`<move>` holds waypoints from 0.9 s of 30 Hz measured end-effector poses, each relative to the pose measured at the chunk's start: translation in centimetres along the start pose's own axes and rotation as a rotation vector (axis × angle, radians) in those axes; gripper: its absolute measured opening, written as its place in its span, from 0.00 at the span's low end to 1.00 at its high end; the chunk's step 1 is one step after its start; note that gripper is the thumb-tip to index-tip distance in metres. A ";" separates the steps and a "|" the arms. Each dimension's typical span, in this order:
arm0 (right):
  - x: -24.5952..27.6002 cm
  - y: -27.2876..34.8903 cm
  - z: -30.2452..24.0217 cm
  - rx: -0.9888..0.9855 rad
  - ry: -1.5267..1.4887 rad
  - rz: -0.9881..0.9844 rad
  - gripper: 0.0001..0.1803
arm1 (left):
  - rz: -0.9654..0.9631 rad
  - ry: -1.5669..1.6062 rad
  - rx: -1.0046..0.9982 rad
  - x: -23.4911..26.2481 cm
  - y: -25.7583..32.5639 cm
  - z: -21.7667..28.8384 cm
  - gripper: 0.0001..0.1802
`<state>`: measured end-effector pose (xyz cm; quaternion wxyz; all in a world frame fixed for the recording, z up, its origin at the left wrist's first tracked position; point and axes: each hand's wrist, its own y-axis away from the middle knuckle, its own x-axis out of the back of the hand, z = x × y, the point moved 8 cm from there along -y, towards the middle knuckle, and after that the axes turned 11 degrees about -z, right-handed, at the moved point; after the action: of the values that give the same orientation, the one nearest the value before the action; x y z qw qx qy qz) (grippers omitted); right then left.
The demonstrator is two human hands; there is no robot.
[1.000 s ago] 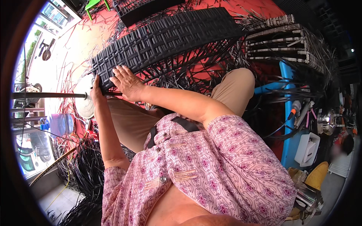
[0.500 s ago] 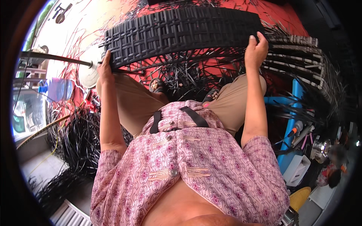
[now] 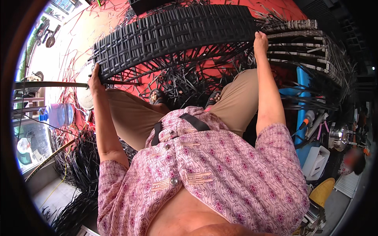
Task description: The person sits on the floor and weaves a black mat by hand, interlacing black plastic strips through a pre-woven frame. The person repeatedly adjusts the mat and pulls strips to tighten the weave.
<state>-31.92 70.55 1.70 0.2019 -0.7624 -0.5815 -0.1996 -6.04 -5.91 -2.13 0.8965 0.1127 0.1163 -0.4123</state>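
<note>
A long, curved black woven wicker panel (image 3: pixel 173 33) stretches across in front of me above my knees, tilted with its right end farther away. My left hand (image 3: pixel 95 81) is closed on its lower left corner, thumb along the edge. At the right end, my right hand (image 3: pixel 260 44) is closed round the panel's edge; the fingers behind are partly hidden. Loose black strips (image 3: pixel 185 80) hang from under the panel and lie tangled between my feet.
Pale woven frames (image 3: pixel 299 47) stand stacked at the right, with a blue bench-like piece (image 3: pixel 302 106) nearer me. A clear blue water jug (image 3: pixel 59 115) and a bundle of black strips (image 3: pixel 80 161) are at the left. Strips litter the red floor (image 3: pixel 275 7).
The panel's left end has come lower and leftward in view, so it tilts more. My right hand, whose fingers were partly raised, has closed on the right edge.
</note>
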 end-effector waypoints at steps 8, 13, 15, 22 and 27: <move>-0.6 15.5 -0.5 -0.050 -0.404 -0.038 0.28 | -0.033 -0.219 0.161 8.2 -7.4 1.2 0.35; 0.4 19.8 1.1 -0.231 -0.674 0.071 0.25 | 0.030 -0.673 0.225 11.1 -6.7 3.1 0.60; -0.8 20.4 1.8 -0.267 -0.832 0.041 0.20 | 0.240 -1.199 0.161 18.9 -6.0 8.2 0.64; 0.8 21.1 4.9 -0.218 -0.789 0.033 0.12 | -0.061 -1.042 -1.060 -16.0 14.1 9.4 0.18; 1.8 22.0 3.3 -0.213 -0.583 0.036 0.12 | -0.848 -1.029 -0.922 -33.1 28.6 0.8 0.21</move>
<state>-9.95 68.47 -1.81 -0.0511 -0.8147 -0.5769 -0.0287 -5.03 35.64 11.62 0.5613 -0.5257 -0.1195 -0.6279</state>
